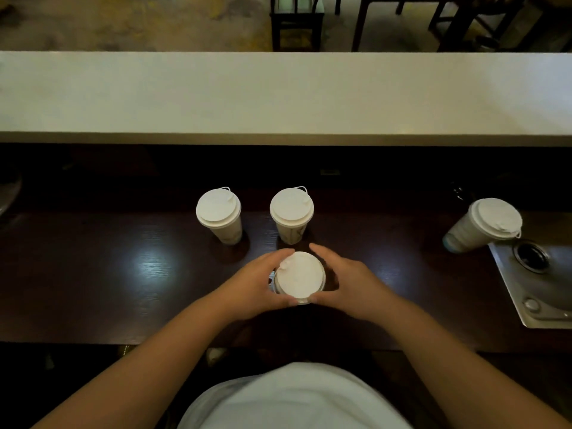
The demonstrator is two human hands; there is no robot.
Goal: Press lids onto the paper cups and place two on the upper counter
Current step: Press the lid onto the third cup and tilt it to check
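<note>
A paper cup with a white lid [298, 278] stands on the dark wooden lower counter [123, 274], right in front of me. My left hand [258, 283] wraps its left side and my right hand [346, 280] its right side, thumbs touching the near rim of the lid. Behind it stand two lidded paper cups, one at the left [219, 213] and one at the centre [292, 213]. A third lidded cup [486, 224] stands far right. The pale upper counter [278, 94] runs across the view beyond them, with no cups on it.
A small steel sink [538, 283] with a drain is set into the lower counter at the right, just beside the far right cup. Dark chairs and table legs [297, 23] stand on the floor beyond the upper counter.
</note>
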